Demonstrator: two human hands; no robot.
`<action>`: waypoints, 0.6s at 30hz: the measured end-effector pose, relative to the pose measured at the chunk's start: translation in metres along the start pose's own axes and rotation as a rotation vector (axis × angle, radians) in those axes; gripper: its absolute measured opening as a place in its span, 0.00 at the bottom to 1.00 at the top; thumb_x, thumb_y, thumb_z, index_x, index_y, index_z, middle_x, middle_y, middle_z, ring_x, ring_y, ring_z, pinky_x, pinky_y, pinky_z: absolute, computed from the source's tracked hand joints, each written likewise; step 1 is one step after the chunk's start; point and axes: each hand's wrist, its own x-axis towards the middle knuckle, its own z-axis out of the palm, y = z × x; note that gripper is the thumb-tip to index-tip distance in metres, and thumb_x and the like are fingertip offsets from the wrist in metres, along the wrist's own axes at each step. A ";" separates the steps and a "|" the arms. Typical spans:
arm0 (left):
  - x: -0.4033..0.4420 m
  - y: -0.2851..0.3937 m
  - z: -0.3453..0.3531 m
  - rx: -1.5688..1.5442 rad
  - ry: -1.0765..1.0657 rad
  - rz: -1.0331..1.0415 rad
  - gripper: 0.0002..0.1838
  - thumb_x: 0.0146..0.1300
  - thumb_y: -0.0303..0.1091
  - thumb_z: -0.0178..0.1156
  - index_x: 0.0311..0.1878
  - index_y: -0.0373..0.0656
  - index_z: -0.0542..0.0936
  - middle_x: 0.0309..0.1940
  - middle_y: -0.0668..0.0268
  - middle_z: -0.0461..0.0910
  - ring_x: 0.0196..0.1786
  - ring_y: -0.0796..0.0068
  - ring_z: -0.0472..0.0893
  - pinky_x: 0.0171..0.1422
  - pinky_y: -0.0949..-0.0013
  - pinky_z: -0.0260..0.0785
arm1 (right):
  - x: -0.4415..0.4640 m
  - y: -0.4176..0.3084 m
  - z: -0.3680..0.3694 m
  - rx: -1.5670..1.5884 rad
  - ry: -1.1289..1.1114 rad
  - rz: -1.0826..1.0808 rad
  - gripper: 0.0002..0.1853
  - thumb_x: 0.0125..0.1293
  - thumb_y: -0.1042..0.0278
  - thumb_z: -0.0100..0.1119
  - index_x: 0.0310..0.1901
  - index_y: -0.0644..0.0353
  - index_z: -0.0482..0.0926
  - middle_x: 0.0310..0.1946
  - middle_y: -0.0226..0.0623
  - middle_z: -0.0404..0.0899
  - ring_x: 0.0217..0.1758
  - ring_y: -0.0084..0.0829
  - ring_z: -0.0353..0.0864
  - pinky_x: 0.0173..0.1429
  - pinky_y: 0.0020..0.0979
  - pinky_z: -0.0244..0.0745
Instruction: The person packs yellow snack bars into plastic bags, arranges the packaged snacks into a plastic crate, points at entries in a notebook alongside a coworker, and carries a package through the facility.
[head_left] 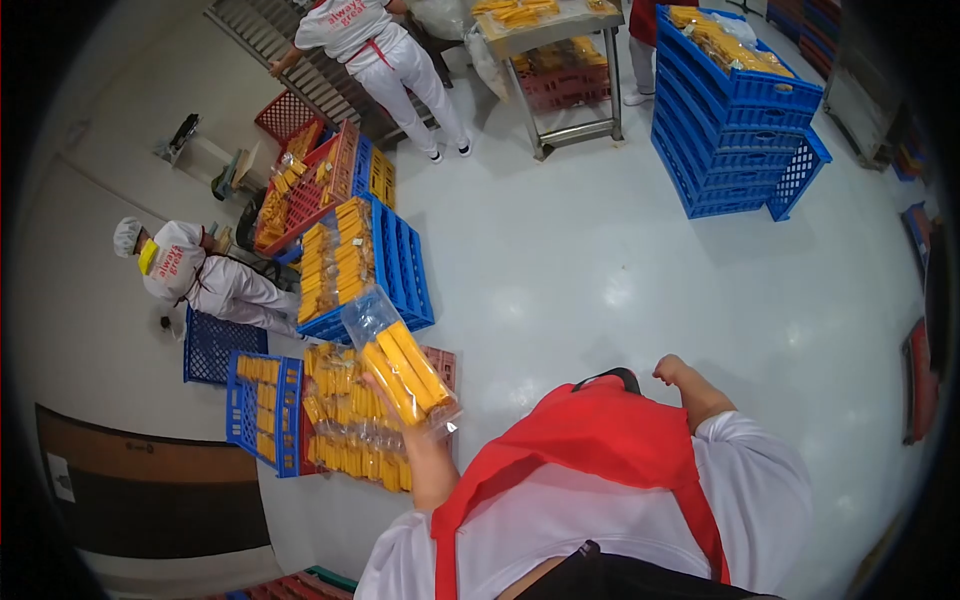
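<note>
A clear plastic pack of yellow sticks [405, 370] is held up by my left hand [414, 438], which is partly hidden behind it. Several thick sticks lie side by side inside, and the upper end of the wrapper is loose. Below and to the left of the pack, a red crate [308, 440] is filled with similar yellow packs [350, 430]. My right hand [670, 369] hangs over the floor on the right, away from any object. Its fingers look curled in, with nothing visible in them.
Beside the red crate stand a blue crate [240, 405] and a blue crate stack [405, 260] bearing yellow packs. A taller blue stack [700, 150] and a metal table [545, 35] are farther off. Co-workers stand at left [225, 280] and at the back [390, 60].
</note>
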 end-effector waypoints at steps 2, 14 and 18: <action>-0.002 -0.005 0.015 -0.021 -0.094 0.000 0.35 0.50 0.66 0.47 0.52 0.48 0.66 0.39 0.61 0.72 0.33 0.68 0.75 0.32 0.65 0.73 | -0.010 0.008 -0.002 0.040 -0.011 0.048 0.13 0.52 0.60 0.54 0.27 0.62 0.79 0.19 0.38 0.76 0.19 0.30 0.78 0.24 0.33 0.71; -0.005 -0.008 0.016 -0.039 -0.123 -0.020 0.37 0.48 0.65 0.51 0.52 0.44 0.65 0.36 0.61 0.71 0.32 0.69 0.74 0.32 0.66 0.72 | -0.023 0.014 0.000 0.122 -0.020 0.127 0.13 0.52 0.61 0.55 0.32 0.63 0.78 0.21 0.37 0.77 0.19 0.31 0.77 0.19 0.33 0.70; -0.003 0.000 0.009 0.006 -0.162 -0.010 0.35 0.51 0.65 0.48 0.52 0.45 0.66 0.38 0.62 0.72 0.35 0.69 0.75 0.34 0.66 0.72 | -0.016 0.002 0.001 0.211 0.021 0.067 0.12 0.51 0.62 0.56 0.29 0.63 0.78 0.17 0.36 0.75 0.17 0.30 0.76 0.18 0.33 0.68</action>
